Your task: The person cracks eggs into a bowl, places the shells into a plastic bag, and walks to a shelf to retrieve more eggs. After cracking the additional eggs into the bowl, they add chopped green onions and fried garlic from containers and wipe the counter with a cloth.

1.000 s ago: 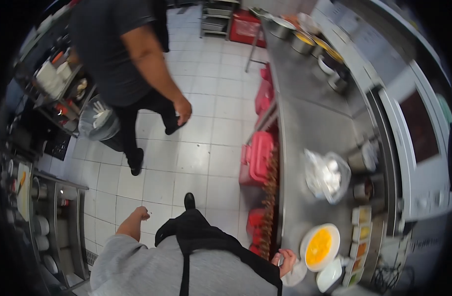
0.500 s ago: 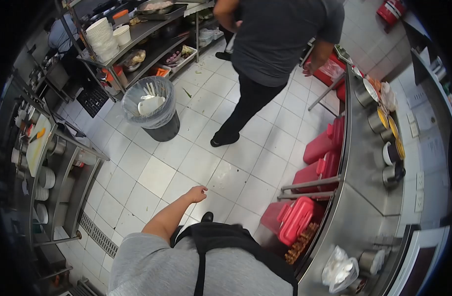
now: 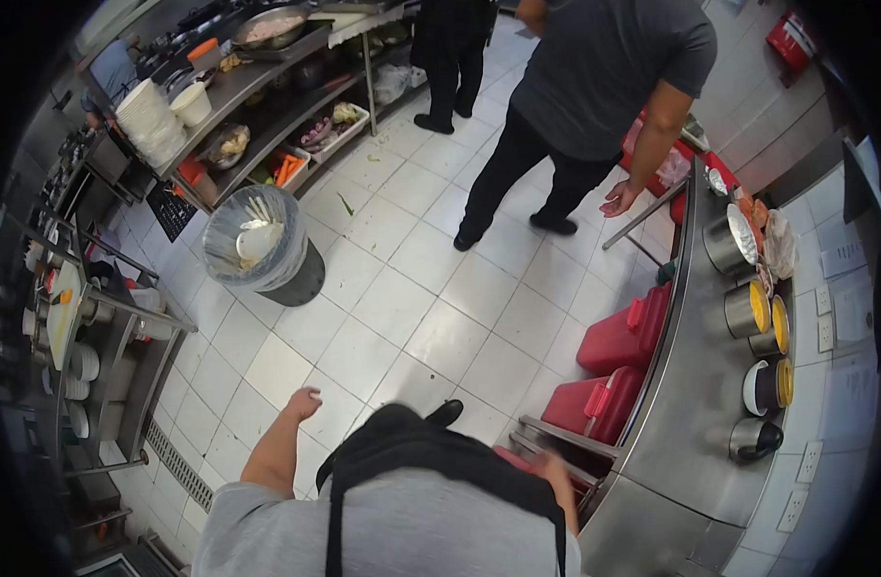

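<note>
My left hand (image 3: pixel 307 403) hangs over the tiled floor on the left, its fingers loosely curled in with nothing seen in them. It touches nothing. Close to the steel counter (image 3: pixel 642 510), my right hand (image 3: pixel 550 469) is low by my apron (image 3: pixel 431 447) and smeared by motion, so its fingers cannot be made out. Beside it are a metal rail (image 3: pixel 570 435) and a red lidded container (image 3: pixel 587 404) under the counter. Another red container (image 3: pixel 625 335) stands farther along.
Ahead walks a person in a dark grey shirt (image 3: pixel 604 82); another person in black trousers (image 3: pixel 450 82) stands beyond. A lined bin (image 3: pixel 301 274) with waste is on the left, near shelving (image 3: pixel 267 120). Metal pots (image 3: pixel 748 308) and a kettle (image 3: pixel 754 439) line the counter's wall side.
I have moved forward along the counter. My right hand has come into view. The person in grey has moved right, and the second person shows more fully.
</note>
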`<state>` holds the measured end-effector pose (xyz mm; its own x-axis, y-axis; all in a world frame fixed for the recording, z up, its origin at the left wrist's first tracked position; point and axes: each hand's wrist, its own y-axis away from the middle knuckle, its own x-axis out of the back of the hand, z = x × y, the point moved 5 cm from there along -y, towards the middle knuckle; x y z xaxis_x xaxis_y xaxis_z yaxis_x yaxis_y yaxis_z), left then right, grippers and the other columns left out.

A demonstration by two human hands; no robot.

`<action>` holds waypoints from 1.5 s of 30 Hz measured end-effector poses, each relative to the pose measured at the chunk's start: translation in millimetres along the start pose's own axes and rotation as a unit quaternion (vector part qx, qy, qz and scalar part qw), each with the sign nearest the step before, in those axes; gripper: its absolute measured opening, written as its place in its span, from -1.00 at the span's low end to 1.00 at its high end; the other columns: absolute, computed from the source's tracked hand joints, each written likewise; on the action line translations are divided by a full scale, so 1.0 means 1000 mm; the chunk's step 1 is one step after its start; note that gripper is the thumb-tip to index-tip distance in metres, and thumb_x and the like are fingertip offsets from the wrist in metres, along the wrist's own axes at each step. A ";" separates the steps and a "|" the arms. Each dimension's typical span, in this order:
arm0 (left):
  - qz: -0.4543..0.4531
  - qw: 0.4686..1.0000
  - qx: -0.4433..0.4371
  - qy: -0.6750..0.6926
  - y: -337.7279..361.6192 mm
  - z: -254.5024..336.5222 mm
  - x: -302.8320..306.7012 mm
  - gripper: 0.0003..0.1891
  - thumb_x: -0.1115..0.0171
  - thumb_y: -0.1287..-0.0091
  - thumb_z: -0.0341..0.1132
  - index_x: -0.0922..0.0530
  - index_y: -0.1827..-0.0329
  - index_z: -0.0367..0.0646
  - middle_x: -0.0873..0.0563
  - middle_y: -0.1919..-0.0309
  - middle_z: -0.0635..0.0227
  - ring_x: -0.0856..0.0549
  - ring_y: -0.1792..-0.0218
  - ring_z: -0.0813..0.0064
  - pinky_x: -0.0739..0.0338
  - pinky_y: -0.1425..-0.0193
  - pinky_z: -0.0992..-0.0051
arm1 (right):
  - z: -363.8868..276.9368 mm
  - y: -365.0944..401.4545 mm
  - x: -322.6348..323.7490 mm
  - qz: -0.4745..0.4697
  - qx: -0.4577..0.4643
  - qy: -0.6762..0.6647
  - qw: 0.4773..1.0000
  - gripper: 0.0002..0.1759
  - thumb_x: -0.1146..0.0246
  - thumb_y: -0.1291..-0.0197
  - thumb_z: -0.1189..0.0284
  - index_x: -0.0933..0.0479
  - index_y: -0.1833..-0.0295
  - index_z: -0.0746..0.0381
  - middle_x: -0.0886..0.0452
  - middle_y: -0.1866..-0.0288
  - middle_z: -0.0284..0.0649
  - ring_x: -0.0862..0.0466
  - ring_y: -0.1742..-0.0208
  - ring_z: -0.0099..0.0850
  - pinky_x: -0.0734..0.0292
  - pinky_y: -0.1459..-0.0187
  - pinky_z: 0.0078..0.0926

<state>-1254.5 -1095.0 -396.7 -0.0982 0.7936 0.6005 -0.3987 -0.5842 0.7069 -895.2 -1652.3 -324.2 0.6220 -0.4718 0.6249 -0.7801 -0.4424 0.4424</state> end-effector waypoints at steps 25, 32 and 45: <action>0.077 0.968 -0.218 0.098 -0.362 0.588 0.155 -0.61 -0.18 -0.23 -0.22 -0.58 -0.11 -0.14 -0.73 0.14 0.14 -0.69 0.06 0.25 -0.56 -0.06 0.38 | 0.057 -0.313 0.146 -0.122 -0.217 -0.027 0.968 -0.63 -0.20 -0.24 0.23 -0.60 0.00 0.28 -0.66 0.09 0.12 -0.68 0.05 -0.10 -0.55 0.01 -0.19; 0.105 0.977 -0.171 0.079 -0.452 0.673 0.139 -0.61 -0.22 -0.24 -0.20 -0.59 -0.11 -0.17 -0.74 0.19 0.10 -0.71 0.12 0.24 -0.57 -0.03 0.38 | 0.007 -0.510 0.240 -0.176 -0.125 -0.003 0.976 -0.67 -0.16 -0.28 0.26 -0.59 0.03 0.28 -0.68 0.17 0.05 -0.69 0.15 -0.14 -0.56 0.11 -0.17; -0.185 0.949 0.250 0.051 -0.449 0.592 0.061 -0.52 -0.26 -0.25 -0.27 -0.52 -0.23 -0.22 -0.68 -0.04 0.13 -0.77 0.19 0.24 -0.69 0.25 0.22 | -0.302 -0.984 0.483 0.088 0.056 -0.108 0.989 -0.79 -0.19 -0.29 0.47 -0.56 0.02 0.32 -0.64 0.38 -0.27 -0.65 0.37 -0.49 -0.54 0.27 -0.53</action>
<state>-541.9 -884.5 -456.2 -0.1347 0.9574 0.2555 0.0577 -0.2499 0.9666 152.8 -1214.6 -263.7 0.4860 -0.6960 0.5285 -0.8730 -0.4146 0.2568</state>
